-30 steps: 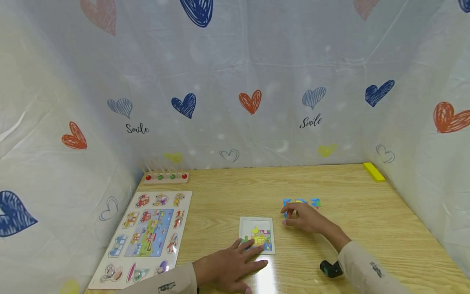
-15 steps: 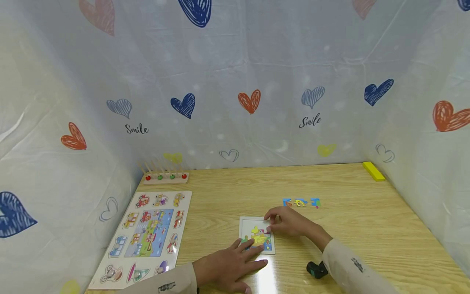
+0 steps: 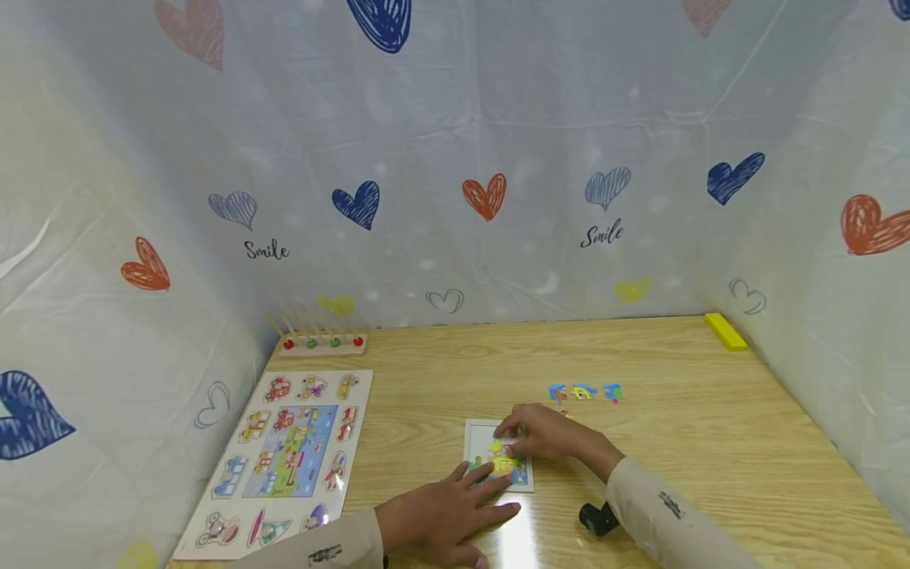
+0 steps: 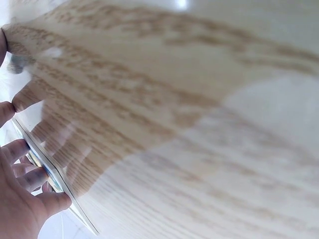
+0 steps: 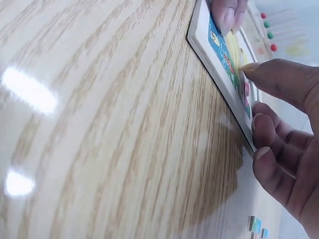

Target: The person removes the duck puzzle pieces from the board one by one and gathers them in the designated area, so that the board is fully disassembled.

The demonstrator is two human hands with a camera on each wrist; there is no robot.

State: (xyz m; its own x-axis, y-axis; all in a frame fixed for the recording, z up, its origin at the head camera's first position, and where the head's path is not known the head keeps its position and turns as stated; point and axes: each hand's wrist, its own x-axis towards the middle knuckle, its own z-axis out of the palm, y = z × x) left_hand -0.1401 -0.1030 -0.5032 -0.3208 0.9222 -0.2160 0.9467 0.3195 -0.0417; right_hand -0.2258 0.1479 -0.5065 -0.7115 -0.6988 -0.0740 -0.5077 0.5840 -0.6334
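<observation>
A small white-framed jigsaw puzzle (image 3: 471,431), partly filled with yellow, green and blue pieces, lies on the table in the head view. My left hand (image 3: 449,514) rests with spread fingers on its lower left part; the left wrist view shows these fingers along the board's edge (image 4: 82,216). Over the upper right of the puzzle, my right hand (image 3: 550,435) pinches with thumb and index finger; the puzzle piece between them is mostly hidden. In the right wrist view the right thumb (image 5: 279,77) touches the picture, while the other fingers curl beside the frame.
Loose puzzle pieces (image 3: 583,392) lie in a row behind the right hand. To the left is a large vehicle board (image 3: 290,450), with a peg stand (image 3: 323,344) behind it. A yellow block (image 3: 725,332) sits at the far right. A black object (image 3: 597,519) is at the right wrist.
My right hand has moved left from the loose pieces to the puzzle's upper right, uncovering the row of pieces. The left hand has stayed on the puzzle.
</observation>
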